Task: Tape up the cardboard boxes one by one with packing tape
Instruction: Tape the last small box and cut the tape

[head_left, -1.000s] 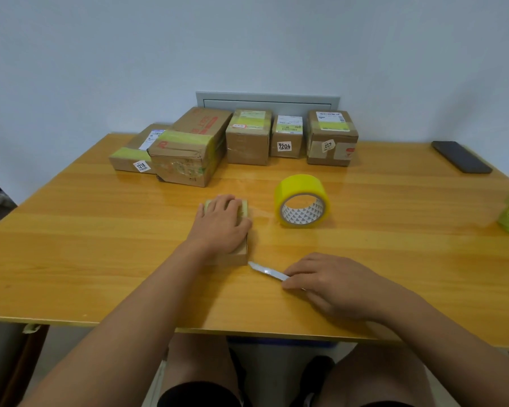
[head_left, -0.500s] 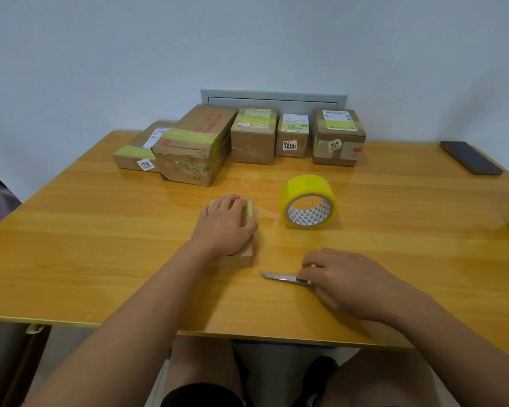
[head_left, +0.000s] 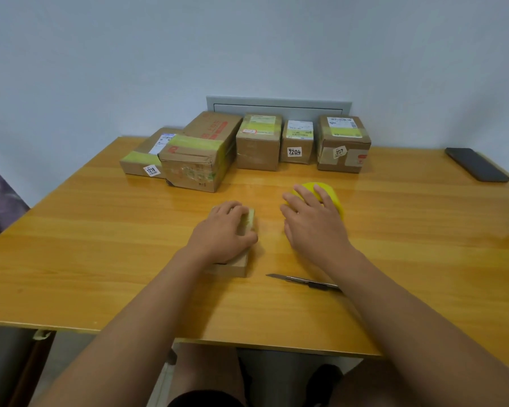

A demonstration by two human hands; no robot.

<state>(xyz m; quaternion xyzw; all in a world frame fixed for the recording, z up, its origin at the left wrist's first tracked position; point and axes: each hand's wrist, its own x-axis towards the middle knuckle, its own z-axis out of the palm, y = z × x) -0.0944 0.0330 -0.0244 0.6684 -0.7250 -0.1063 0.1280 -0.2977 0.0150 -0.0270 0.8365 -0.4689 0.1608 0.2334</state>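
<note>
A wide orange-yellow wooden table (head_left: 100, 259) fills the view, its far edge against a pale grey wall (head_left: 130, 54) that carries a flat grey metal panel (head_left: 278, 104). Along that far edge stands a row of brown cardboard boxes: a large one with red print and a yellow-green tape band (head_left: 199, 154), a flat one marked 1218 (head_left: 143, 160) touching its left side, then three smaller taped boxes, the middle one (head_left: 297, 142) labelled 7204 and the rightmost (head_left: 343, 143) labelled 202. A black phone (head_left: 476, 164) lies near the far right corner.

Nearer the person, a small flat brown cardboard box (head_left: 235, 262) with pale tape across its top lies under the left hand (head_left: 225, 233), whose palm presses on the lid while the curled fingers wrap over its far edge. Just to its right, apart from it, the yellow roll of packing tape (head_left: 334, 198) stands on edge; the right hand (head_left: 315, 221) covers its near side, spread fingers draped over the rim, touching it. Whether they grip it cannot be told. A slim silver utility knife (head_left: 300, 279) lies on the table near the right forearm, blade pointing left, untouched.
</note>
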